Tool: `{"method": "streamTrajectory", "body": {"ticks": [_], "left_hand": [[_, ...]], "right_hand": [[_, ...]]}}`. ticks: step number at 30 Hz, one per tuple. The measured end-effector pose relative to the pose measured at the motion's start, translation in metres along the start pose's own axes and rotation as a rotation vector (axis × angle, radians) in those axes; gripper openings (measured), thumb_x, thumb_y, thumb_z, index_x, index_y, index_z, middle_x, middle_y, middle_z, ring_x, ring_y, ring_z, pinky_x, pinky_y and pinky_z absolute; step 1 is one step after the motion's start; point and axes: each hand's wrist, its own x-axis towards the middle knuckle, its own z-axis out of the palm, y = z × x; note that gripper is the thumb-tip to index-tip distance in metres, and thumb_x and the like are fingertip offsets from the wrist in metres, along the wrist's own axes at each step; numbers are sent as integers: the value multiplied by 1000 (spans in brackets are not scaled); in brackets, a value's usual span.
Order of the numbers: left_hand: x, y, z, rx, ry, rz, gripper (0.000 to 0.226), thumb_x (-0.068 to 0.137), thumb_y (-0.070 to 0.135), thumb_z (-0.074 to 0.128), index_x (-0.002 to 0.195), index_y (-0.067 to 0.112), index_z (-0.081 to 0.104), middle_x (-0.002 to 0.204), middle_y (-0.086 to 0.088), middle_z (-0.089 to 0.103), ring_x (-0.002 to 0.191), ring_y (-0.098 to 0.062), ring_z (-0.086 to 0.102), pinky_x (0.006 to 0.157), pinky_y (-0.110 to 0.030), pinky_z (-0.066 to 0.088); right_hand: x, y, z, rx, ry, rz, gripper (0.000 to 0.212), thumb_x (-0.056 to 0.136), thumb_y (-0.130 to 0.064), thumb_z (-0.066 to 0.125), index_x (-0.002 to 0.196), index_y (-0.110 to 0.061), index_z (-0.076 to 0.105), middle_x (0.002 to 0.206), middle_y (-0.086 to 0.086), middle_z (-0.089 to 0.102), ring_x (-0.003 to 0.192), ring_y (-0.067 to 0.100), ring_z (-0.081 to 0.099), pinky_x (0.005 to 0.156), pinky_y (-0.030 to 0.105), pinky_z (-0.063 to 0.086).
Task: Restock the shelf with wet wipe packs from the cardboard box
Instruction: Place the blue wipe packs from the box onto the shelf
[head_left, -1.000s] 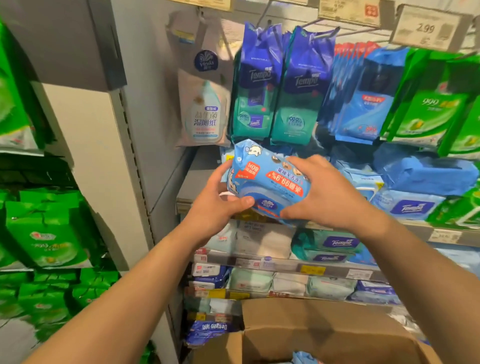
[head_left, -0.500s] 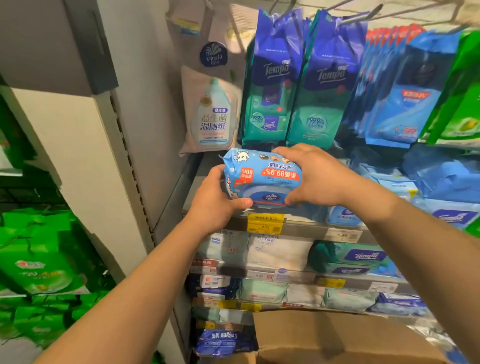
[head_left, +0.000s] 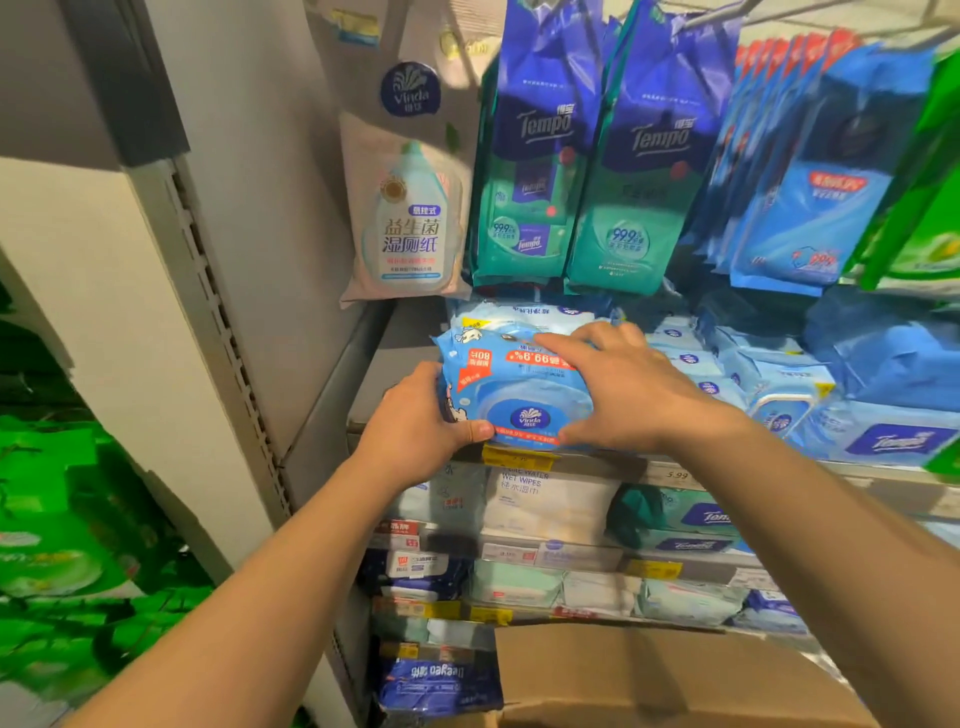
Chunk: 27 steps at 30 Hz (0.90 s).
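Observation:
A light-blue wet wipe pack with a round blue lid lies flat at the front left of the grey shelf, on top of another pack of the same kind. My left hand grips its left end, thumb curled along the front edge. My right hand lies over its right half, fingers spread on top and thumb at the front edge. The cardboard box stands below, at the bottom of the view; its inside is hidden.
Tempo packs and a beige Vinda pouch hang just above the shelf. More blue packs fill the shelf to the right. Lower shelves hold other wipes. A grey upright and green packs stand left.
Both hands have carried the pack forward and down onto the shelf, from tilted in the air to lying flat on the stack. The camera has moved closer.

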Motion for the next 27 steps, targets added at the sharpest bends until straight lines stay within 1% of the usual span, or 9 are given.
{"method": "streamTrajectory", "body": {"ticks": [4,8,12,15,17,19,21,23,27], "left_hand": [[0,1,0,3,5,-22,61,76,46,88,118,30,47,109,17,61,84,0,62,64,-17,46],[-12,-7,8,-56,194,14,78,66,44,96,123,25,46,121,11,52,103,-8,57,84,-25,51],[-26,-14,18,-41,256,97,55,77,45,88,109,26,47,111,10,49,98,-7,57,74,-22,54],[-22,-7,15,-97,219,71,60,83,44,84,131,28,51,128,14,55,104,-8,63,74,-14,51],[-18,-5,12,-47,179,87,61,86,46,79,139,32,54,129,14,63,106,-7,65,81,-22,54],[-19,-2,10,24,138,94,53,91,48,73,139,34,57,125,10,68,108,-11,66,86,-30,53],[-25,2,9,82,123,94,50,94,46,69,141,32,57,124,5,69,107,-14,64,82,-28,47],[-33,7,9,95,157,96,49,97,42,68,142,28,56,123,3,69,100,-10,60,80,-25,44],[-53,5,20,-132,266,80,53,96,44,68,145,28,55,132,6,66,112,-6,64,95,-27,53]], "right_hand": [[-5,-4,5,20,54,29,111,75,-46,87,159,-42,15,156,-5,27,141,22,22,114,45,36],[-8,-7,8,-11,74,34,105,80,-43,84,159,-39,15,154,-7,29,140,21,26,112,43,36],[-10,-7,12,-29,104,66,106,81,-45,83,160,-36,12,158,-7,30,145,21,26,119,43,26],[-14,-8,18,-2,116,121,106,85,-44,80,161,-36,7,166,-4,20,155,23,11,127,47,13],[-19,-11,25,19,142,186,105,87,-45,77,161,-34,5,169,2,9,157,26,1,128,47,8],[-25,-15,33,47,194,224,101,89,-43,75,162,-30,5,168,5,4,156,28,-2,128,46,9],[-34,-19,41,94,240,238,98,91,-41,73,162,-27,6,167,5,2,156,28,-3,127,46,14],[-44,-23,47,153,295,246,92,92,-41,71,161,-25,11,166,4,4,155,27,-2,126,47,19],[-70,-27,60,271,467,175,72,93,-35,66,154,-13,35,157,12,27,148,31,20,122,46,25]]}}
